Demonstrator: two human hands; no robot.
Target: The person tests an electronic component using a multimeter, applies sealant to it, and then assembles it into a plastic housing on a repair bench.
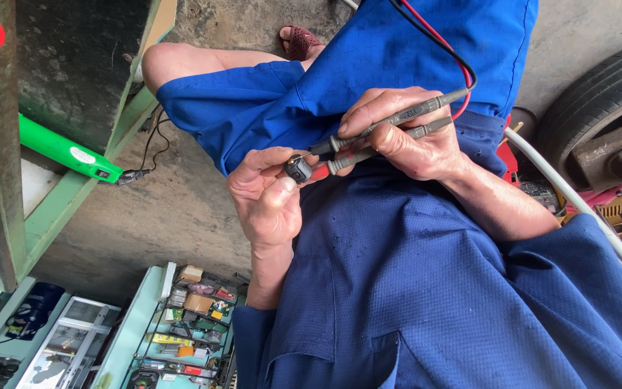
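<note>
A small dark round component (pixel 298 168) is pinched in the left hand (pixel 266 198) over blue-clad lap. Two slim grey test probes (pixel 386 128), gripped together in the right hand (pixel 404 133), are angled lengthwise down-left, tips at the component.

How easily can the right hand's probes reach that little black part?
Likely yes, easily: the left hand holds the black part at its fingertips, and the right hand's probes point at it, nothing between.

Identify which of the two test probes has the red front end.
The lower probe in the right hand: its front is red, beside the small black part. The upper probe ends in black.
</note>
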